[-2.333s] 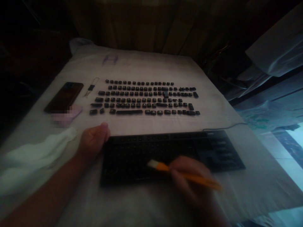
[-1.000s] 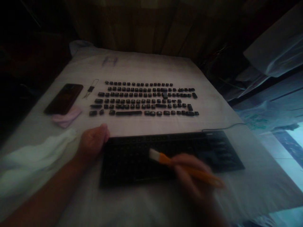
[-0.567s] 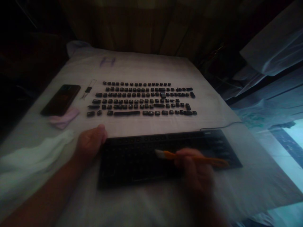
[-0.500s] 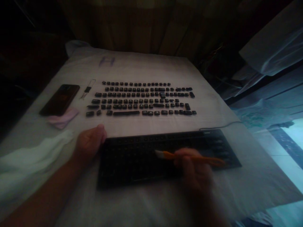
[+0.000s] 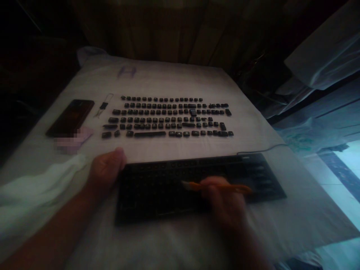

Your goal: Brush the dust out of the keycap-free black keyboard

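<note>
A black keyboard (image 5: 157,202) with its keycaps off lies in front of me, its cable leaving from the far right edge. My left hand (image 5: 107,167) is closed at the keyboard's upper left corner, gripping that edge with the thumb on top. In my right hand (image 5: 225,200) is an orange-handled brush (image 5: 236,188), held in a pinch around the middle of its handle. The pale bristles lie over the middle of the keyboard; whether they touch it is hard to tell. Dim light and blur hide detail between the key posts.
Several rows of loose black keycaps (image 5: 150,134) lie beyond the keyboard. A wire keycap puller (image 5: 104,106) and a dark phone (image 5: 71,118) are on the left, with a pink cloth (image 5: 70,143) and a white cloth (image 5: 42,187) nearer. The table (image 5: 180,80) has a pale cover.
My right hand and the brush have moved a little to the left across the keyboard. The left hand stays at the corner.
</note>
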`<action>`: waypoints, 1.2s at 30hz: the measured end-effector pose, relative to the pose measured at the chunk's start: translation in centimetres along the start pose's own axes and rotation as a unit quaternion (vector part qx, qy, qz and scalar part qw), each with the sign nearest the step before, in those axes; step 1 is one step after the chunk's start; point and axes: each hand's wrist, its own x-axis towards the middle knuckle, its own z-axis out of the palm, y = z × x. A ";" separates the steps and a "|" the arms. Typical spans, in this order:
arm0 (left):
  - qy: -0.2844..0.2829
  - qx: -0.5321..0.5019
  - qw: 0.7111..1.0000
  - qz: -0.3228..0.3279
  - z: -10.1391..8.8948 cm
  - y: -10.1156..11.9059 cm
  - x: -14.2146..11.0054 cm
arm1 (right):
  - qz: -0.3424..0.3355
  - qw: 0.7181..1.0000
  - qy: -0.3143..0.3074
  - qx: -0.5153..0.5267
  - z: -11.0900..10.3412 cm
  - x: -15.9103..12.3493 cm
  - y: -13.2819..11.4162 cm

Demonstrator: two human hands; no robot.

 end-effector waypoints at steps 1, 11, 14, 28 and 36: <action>-0.002 -0.002 1.000 0.001 0.0 -0.1 0.0 | 0.001 1.000 -0.005 0.006 0.0 0.0 -0.1; -0.001 0.005 1.000 0.006 -0.1 0.2 0.0 | -0.012 0.997 -0.031 0.063 0.1 0.0 -0.2; -0.004 0.008 1.000 0.004 -0.1 0.4 0.0 | -0.008 0.997 -0.035 0.063 0.1 0.1 -0.3; -0.007 0.020 1.000 -0.016 -0.2 0.7 0.0 | -0.059 0.995 -0.024 0.073 0.3 0.0 -0.6; -0.011 0.014 1.000 -0.004 -0.1 0.5 0.0 | -0.047 0.998 0.001 0.041 0.1 -0.1 -0.7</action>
